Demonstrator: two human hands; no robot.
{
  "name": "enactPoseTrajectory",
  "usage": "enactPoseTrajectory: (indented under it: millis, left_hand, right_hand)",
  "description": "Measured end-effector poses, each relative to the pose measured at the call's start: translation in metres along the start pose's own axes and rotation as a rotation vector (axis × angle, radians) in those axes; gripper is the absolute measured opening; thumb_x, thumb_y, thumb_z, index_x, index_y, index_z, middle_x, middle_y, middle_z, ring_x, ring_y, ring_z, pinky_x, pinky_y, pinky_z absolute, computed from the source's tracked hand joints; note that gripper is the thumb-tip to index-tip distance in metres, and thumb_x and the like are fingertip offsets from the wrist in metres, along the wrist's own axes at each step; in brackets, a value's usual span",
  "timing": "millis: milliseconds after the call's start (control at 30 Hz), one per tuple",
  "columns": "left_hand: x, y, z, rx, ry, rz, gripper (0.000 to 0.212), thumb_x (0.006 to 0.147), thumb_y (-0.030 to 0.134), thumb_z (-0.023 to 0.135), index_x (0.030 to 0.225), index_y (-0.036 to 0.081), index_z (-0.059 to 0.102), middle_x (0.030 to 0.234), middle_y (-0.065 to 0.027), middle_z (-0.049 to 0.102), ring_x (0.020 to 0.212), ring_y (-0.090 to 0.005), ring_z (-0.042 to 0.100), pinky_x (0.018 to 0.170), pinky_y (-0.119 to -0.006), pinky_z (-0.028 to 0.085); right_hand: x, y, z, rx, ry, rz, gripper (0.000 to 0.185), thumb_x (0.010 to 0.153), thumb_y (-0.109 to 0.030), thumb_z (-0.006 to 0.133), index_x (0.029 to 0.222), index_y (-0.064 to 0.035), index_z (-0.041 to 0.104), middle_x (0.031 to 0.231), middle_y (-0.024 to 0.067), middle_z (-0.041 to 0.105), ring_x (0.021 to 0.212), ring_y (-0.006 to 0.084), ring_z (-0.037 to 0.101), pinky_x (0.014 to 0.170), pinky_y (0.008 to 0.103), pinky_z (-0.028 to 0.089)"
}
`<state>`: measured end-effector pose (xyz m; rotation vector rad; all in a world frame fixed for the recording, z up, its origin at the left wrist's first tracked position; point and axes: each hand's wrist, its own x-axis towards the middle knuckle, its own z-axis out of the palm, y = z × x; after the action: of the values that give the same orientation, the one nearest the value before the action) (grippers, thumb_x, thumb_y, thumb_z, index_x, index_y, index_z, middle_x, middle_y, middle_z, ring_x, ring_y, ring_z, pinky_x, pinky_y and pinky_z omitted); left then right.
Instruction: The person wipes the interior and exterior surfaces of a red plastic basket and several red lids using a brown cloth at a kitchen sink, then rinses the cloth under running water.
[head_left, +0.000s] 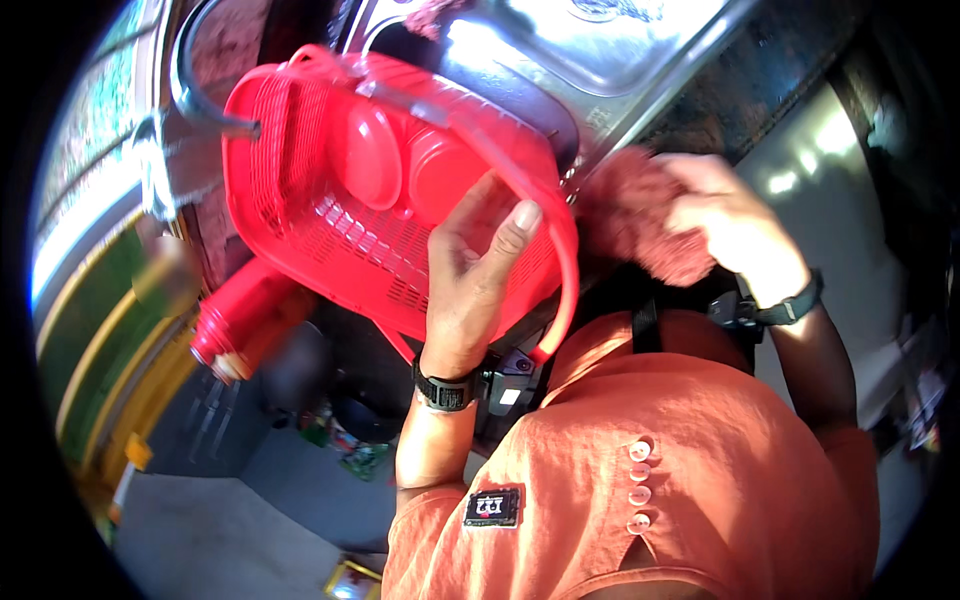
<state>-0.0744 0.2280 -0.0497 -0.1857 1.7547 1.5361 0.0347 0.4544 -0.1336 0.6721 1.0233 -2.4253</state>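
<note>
A red plastic basket (337, 289) with slotted walls is tilted over the near edge of the sink. My left hand (466, 277) grips it by the handle and rim on the right side, fingers passing under the handle and thumb on top. Two red round dishes (367, 161), bowls or cups, lie inside against the far wall. To the right, my right hand (731, 217) holds a bunched pink fluffy cloth (637, 214) close beside the basket's right end. Cloth and hand are blurred, and some of the right fingers are hidden by the cloth.
A stainless steel sink (622, 139) lies beyond the basket, with another pink cloth (431, 19) at its top edge. A curved metal faucet (184, 82) hangs over the basket's left end. Below it stands a red bottle (240, 307). A dark pan (367, 412) sits lower down.
</note>
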Motion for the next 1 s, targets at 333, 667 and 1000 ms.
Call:
enactPoseTrajectory:
  millis: [333, 667, 1000]
  left_hand:
    - [-0.095, -0.028, -0.121, 0.1, 0.874, 0.773, 0.032, 0.1, 0.004, 0.055, 0.129, -0.006, 0.055, 0.129, -0.018, 0.061, 0.116, -0.025, 0.062, 0.095, -0.037, 0.054]
    - [-0.124, -0.117, -0.206, -0.161, 0.749, 0.363, 0.047, 0.095, 0.015, 0.068, 0.136, -0.001, 0.051, 0.121, -0.0129, 0.063, 0.107, -0.0175, 0.062, 0.086, -0.03, 0.053]
    - [-0.068, -0.121, -0.209, -0.01, 0.56, 0.381, 0.04, 0.084, 0.013, 0.076, 0.114, -0.004, 0.056, 0.093, -0.0135, 0.068, 0.083, -0.0168, 0.064, 0.078, -0.034, 0.052]
  right_hand:
    - [-0.103, -0.115, 0.04, -0.199, 0.336, -0.573, 0.049, 0.088, 0.005, 0.052, 0.137, 0.0076, 0.046, 0.133, 0.019, 0.057, 0.121, 0.0255, 0.057, 0.109, 0.0399, 0.042]
    - [-0.085, -0.15, 0.19, -0.744, 0.226, -0.801, 0.036, 0.097, -0.002, 0.05, 0.131, 0.0092, 0.05, 0.123, 0.02, 0.063, 0.112, 0.025, 0.064, 0.104, 0.0369, 0.047]
    - [0.055, -0.044, 0.313, -1.569, -0.124, -0.104, 0.046, 0.088, 0.0, 0.054, 0.133, 0.0067, 0.052, 0.112, 0.0077, 0.068, 0.105, 0.0151, 0.063, 0.094, 0.0265, 0.048]
